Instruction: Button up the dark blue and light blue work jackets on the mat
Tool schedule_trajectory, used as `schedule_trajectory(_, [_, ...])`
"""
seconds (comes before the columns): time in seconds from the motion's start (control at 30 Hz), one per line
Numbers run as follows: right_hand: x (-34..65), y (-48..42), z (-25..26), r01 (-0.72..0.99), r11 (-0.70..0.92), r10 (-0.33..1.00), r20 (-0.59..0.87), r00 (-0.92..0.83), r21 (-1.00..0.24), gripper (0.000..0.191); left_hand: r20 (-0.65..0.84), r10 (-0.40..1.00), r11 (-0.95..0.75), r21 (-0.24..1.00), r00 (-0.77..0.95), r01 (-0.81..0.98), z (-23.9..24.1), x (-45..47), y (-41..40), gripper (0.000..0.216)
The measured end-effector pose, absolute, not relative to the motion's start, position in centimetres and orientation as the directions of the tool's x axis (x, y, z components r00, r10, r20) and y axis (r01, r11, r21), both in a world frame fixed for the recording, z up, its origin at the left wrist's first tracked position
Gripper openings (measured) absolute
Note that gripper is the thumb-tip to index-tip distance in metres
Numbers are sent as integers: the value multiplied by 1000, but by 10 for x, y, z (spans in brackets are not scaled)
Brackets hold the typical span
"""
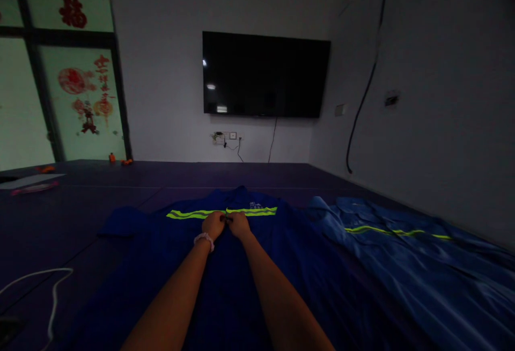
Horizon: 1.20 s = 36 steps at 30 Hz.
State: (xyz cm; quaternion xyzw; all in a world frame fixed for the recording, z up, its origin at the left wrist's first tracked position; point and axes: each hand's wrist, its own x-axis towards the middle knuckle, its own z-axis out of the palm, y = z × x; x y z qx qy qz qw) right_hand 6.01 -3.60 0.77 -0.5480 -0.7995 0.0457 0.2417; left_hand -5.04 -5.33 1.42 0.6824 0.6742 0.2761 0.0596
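Note:
A dark blue work jacket (161, 254) with a yellow-green reflective stripe across the chest lies spread out in front of me. My left hand (214, 225), with a scrunchie (204, 240) round the wrist, is closed on the jacket's front edge at the stripe. Right beside it, my right hand (238, 224) pinches the opposite front edge at the same height. Both sets of fingertips meet at the middle of the chest. Whatever small fastener may lie between them is too dark to make out.
A second, lighter blue work garment (402, 254) lies on the right. A white cable (54, 292) curls at the lower left. Small orange objects (112, 157) and a pink item (35, 188) sit farther back left. A television (265, 74) hangs on the wall.

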Motion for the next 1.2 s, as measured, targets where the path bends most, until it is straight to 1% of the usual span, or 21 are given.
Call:
schedule_trajectory(0.2, [52, -46, 3, 857, 358, 912, 337, -235, -370, 25, 281, 958, -108, 531, -55, 840, 12, -55, -52, 20])
schedule_trajectory(0.3, [51, -48, 3, 850, 345, 916, 342, -212, -397, 26, 257, 963, -85, 571, -79, 817, 13, -55, -49, 21])
schedule_trajectory(0.43, [51, -48, 3, 839, 327, 919, 353, -175, -435, 28, 234, 964, -37, 592, -128, 805, 13, -48, -50, 23])
schedule_trajectory(0.57, [51, -47, 4, 825, 325, 918, 365, -156, -463, 27, 262, 947, -5, 589, -184, 808, 12, -42, -58, 23])
schedule_trajectory(0.7, [52, -47, 4, 817, 313, 919, 371, -133, -485, 28, 284, 940, -17, 597, -192, 802, 12, -41, -62, 23])
schedule_trajectory(1.2, [53, -51, 5, 800, 332, 910, 392, -133, -499, 29, 326, 921, -91, 711, -211, 697, 7, -40, -56, 25])
